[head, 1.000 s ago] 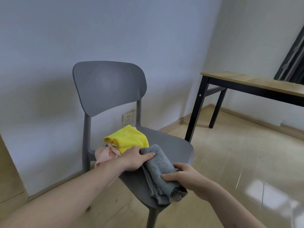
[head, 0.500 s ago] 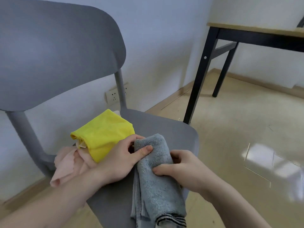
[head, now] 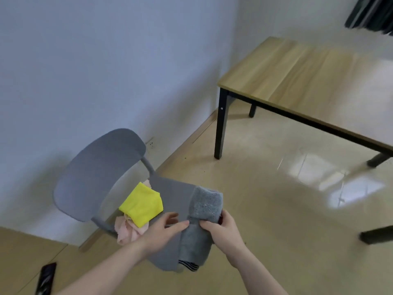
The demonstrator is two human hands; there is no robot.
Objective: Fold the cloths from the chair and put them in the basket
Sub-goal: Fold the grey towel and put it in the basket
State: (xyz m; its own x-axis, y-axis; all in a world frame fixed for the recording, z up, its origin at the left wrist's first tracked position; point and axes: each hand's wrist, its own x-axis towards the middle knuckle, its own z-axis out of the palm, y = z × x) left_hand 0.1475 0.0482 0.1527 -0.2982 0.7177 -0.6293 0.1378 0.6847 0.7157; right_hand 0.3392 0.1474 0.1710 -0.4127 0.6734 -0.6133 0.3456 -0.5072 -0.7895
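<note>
Grey terry cloth, folded into a thick roll, is held above the front edge of a grey plastic chair (head: 100,173) as a person works over it with both bare hands. The right hand (head: 225,229) grasps the grey towel (head: 202,220) around its middle, fingers and thumb curled into the fabric, while the towel's striped lower end hangs past the seat toward the floor. The left hand (head: 163,227) lies relaxed beside it, fingers nearly straight, fingertips touching the towel's left side without closing on it.

On the seat behind the hands sits a folded yellow cloth (head: 141,204), resting on top of a crumpled pale pink cloth (head: 127,231) that spills toward the seat's left edge and shows again behind the yellow one. Both are just beside the left hand and apart from the grey towel.

The chair stands against a pale blue-white wall (head: 106,60) on a glossy beige floor (head: 276,209). A wooden-topped table with black legs (head: 308,77) fills the upper right, with a dark curtain (head: 372,13) in the far corner. A dark object (head: 45,277), too blurred to identify, lies on the floor at lower left.
</note>
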